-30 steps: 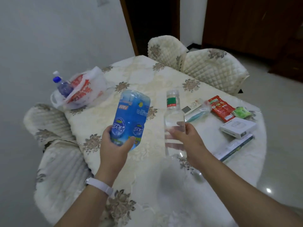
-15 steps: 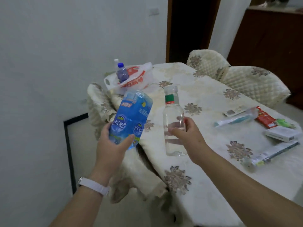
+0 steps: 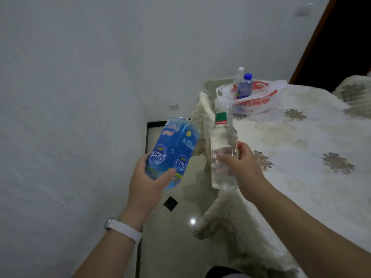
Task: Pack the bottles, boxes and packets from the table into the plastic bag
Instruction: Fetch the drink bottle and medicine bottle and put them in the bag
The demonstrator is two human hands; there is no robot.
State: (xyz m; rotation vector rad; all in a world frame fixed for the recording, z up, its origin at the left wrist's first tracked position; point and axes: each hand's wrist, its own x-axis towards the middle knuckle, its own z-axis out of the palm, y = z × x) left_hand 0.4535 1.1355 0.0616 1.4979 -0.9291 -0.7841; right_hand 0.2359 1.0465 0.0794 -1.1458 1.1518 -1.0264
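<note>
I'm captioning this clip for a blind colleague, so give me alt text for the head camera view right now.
A person's left hand holds a blue packet and the right hand a clear bottle, both raised beside a table with a floral cloth. At the table's far end a white and red plastic bag holds a blue-capped bottle.

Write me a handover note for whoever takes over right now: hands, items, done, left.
Left hand: shut on the blue pack, held in the air off the table's edge.
Right hand: shut on the clear bottle, upright, also in the air.
Bag: on the far corner of the table, open, with a blue-capped bottle and a white-capped bottle standing in it.
Done: those two bottles are packed.
Left: carry the pack and the clear bottle to the bag and put them in. No other items show in this view; check the rest of the table for more.
</note>
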